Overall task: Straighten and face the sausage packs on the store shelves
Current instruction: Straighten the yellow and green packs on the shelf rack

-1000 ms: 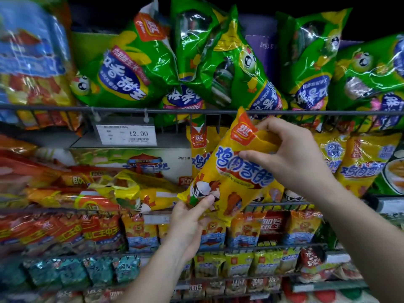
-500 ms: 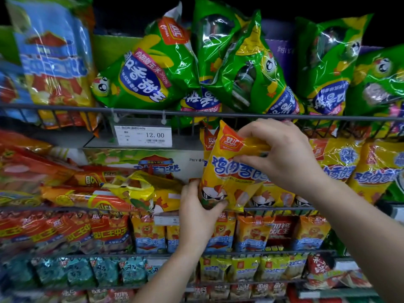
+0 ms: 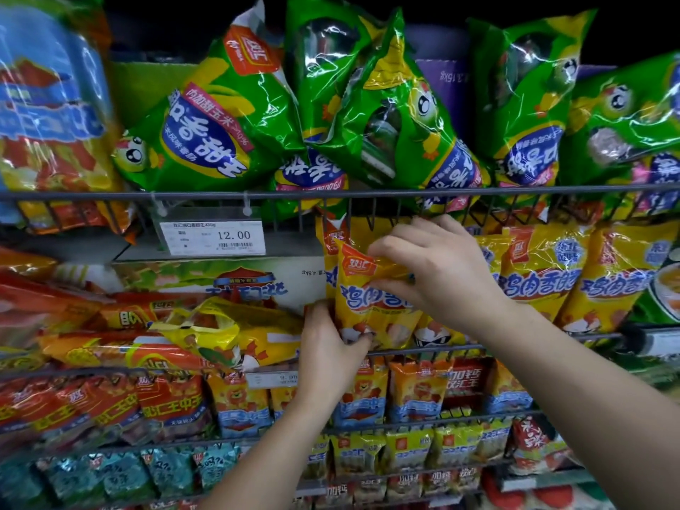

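Note:
A yellow sausage pack (image 3: 371, 300) with blue lettering stands upright on the middle wire shelf (image 3: 427, 349), in front of another yellow pack. My right hand (image 3: 438, 274) grips its upper right part, fingers curled over the top. My left hand (image 3: 331, 347) holds its lower left corner from below. More yellow packs (image 3: 537, 274) of the same kind stand in a row to the right, facing out.
Green sausage bags (image 3: 220, 123) lean untidily on the top shelf behind a wire rail (image 3: 257, 195). A 12.00 price tag (image 3: 212, 237) hangs left of my hands. Orange and red packs (image 3: 110, 347) lie flat at left. Lower shelves hold small packs (image 3: 415, 392).
Both hands carried the tilted yellow pack up and back onto the middle shelf and turned it upright. The camera moved closer to the shelves.

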Action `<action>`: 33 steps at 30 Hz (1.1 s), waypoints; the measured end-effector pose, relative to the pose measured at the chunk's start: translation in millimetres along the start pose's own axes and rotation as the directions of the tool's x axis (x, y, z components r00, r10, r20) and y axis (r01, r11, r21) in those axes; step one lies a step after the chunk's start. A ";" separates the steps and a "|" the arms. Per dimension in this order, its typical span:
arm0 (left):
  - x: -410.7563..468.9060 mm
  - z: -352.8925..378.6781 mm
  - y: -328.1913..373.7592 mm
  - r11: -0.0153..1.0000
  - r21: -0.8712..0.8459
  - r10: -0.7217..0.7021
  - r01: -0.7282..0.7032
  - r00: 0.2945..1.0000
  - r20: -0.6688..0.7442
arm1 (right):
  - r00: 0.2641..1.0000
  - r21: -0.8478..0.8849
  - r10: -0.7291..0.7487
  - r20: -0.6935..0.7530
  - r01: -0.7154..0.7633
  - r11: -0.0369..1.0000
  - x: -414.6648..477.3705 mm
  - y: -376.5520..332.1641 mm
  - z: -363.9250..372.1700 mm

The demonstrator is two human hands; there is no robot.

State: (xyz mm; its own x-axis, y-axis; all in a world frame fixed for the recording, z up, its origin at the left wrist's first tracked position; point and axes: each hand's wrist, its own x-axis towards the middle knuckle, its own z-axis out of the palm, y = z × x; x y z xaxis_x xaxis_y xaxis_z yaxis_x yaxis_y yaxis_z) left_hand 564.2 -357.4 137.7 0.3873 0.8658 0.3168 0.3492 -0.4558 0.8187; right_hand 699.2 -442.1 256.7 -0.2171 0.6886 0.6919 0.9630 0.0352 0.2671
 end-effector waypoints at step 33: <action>12.1 4.4 1.1 0.946 0.316 0.024 -0.075 0.986 0.163 | 0.947 -0.080 0.230 0.225 -0.217 0.973 -28.1 -7.9 64.3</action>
State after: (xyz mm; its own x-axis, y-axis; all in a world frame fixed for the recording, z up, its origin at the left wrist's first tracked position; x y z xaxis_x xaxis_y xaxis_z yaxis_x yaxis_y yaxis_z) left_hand 573.0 -348.3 140.3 0.5291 0.8096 0.2541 0.5709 -0.5612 0.5993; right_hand 708.0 -415.1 192.1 0.0515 0.8230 0.5657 0.9713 -0.1730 0.1632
